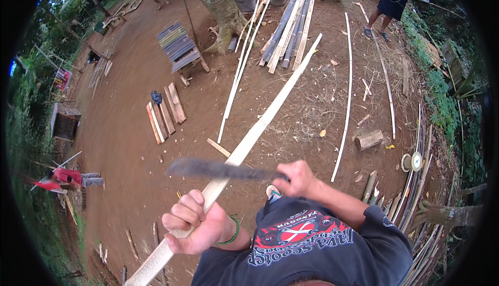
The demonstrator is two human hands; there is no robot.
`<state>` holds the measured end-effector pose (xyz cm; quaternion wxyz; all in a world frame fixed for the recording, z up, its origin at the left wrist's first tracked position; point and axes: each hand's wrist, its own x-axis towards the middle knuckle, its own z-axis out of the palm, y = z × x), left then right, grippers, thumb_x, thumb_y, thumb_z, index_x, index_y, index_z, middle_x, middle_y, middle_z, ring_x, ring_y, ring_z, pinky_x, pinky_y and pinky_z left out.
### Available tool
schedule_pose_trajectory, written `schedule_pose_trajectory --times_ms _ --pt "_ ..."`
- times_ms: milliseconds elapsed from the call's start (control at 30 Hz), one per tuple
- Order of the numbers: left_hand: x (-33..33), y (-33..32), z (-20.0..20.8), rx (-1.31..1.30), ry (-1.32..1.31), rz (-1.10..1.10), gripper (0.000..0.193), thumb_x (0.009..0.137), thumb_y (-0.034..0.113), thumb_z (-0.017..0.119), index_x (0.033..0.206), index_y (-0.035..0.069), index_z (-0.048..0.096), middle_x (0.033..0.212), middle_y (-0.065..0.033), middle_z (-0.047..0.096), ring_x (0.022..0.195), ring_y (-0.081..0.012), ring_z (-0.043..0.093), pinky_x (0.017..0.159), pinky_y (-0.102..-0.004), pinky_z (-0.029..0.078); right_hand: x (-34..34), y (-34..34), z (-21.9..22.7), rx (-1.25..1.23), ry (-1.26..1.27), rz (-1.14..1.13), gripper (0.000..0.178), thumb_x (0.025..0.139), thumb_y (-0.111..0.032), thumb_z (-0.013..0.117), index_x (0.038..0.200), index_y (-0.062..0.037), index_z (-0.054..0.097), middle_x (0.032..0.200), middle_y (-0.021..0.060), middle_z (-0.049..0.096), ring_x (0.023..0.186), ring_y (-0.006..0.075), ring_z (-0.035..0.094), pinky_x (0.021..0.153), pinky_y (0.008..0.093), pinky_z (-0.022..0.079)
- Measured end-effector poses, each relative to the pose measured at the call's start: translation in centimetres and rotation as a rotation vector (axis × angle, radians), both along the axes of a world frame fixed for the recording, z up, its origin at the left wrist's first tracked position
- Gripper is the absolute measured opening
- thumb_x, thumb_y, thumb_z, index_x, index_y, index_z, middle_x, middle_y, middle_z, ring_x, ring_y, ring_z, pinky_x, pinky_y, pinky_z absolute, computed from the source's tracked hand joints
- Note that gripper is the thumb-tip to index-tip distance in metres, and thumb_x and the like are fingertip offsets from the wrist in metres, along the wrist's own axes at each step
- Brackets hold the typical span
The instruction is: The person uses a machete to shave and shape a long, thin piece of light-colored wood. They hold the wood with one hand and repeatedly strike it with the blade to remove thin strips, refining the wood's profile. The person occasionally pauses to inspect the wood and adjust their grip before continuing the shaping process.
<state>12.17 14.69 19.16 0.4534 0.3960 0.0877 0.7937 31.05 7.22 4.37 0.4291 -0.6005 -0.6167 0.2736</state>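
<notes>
A long pale bamboo strip (266, 117) slants from the lower left up toward the far middle. My left hand (193, 221) is closed round its near part, with a green cord bracelet on the wrist. In my right hand (299, 179) is the handle of a machete (228, 171). Its dark, broad blade points left and crosses over the strip just beyond my left fist. Motion blurs the blade, and I cannot tell whether its edge touches the strip.
Split bamboo lengths (291, 26) lie piled at the back by a tree trunk (218, 5). A slatted bamboo chair (182, 47) stands left of them. On the right are a wood block (369, 140), a spool (416, 161) and poles. A person (393, 0) stands at far right.
</notes>
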Motion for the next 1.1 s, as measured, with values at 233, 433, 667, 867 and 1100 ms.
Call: schedule_pose_trajectory --times_ms 233,433,667,867,1100 --pt "-0.5 -1.0 -1.3 0.126 0.092 -0.127 0.042 0.09 0.037 0.049 0.063 0.017 0.026 0.046 0.0028 0.027 0.043 -0.0091 0.019 0.049 -0.0294 0.021 3.9 0.4 -3.1 -0.447 0.098 -0.342 0.063 0.098 -0.051 0.046 0.071 0.004 0.062 0.052 0.0121 0.048 0.051 0.021 0.047 0.053 0.0437 0.039" --pt "-1.9 -1.1 -1.3 0.2 0.061 -0.214 0.041 0.088 0.036 0.051 0.063 0.016 0.025 0.046 0.0029 0.027 0.043 -0.0093 0.019 0.049 -0.0287 0.019 2.0 0.7 -3.0 -0.124 0.028 -0.163 0.054 0.098 -0.043 0.052 0.07 0.0028 0.062 0.051 0.0162 0.05 0.048 0.0215 0.049 0.053 0.0439 0.041" --pt "-1.0 -0.2 -2.2 0.069 0.033 -0.071 0.039 0.09 0.035 0.046 0.063 0.017 0.024 0.047 0.0034 0.024 0.043 -0.0079 0.018 0.049 -0.0275 0.022 3.5 1.7 -2.3 -0.386 0.018 -0.215 0.063 0.095 -0.055 0.049 0.08 0.0038 0.069 0.055 0.0221 0.058 0.055 0.0329 0.061 0.059 0.0479 0.048" --pt "0.3 -1.1 -0.7 0.13 0.094 -0.138 0.039 0.09 0.033 0.048 0.064 0.017 0.025 0.047 0.0032 0.026 0.042 -0.0078 0.02 0.048 -0.0265 0.019 13.9 3.2 -11.9 -0.418 -0.057 -0.435 0.069 0.094 -0.059 0.048 0.071 0.003 0.068 0.06 0.0254 0.06 0.06 0.0389 0.064 0.06 0.0493 0.049" --pt "0.4 -0.8 0.5 0.093 0.022 -0.069 0.037 0.089 0.028 0.049 0.063 0.017 0.025 0.048 0.0038 0.025 0.044 -0.0077 0.018 0.047 -0.0264 0.017 9.0 3.1 -4.7 -0.228 -0.002 -0.096 0.059 0.095 -0.053 0.051 0.077 0.0012 0.068 0.06 0.0213 0.061 0.057 0.034 0.063 0.058 0.0467 0.048"
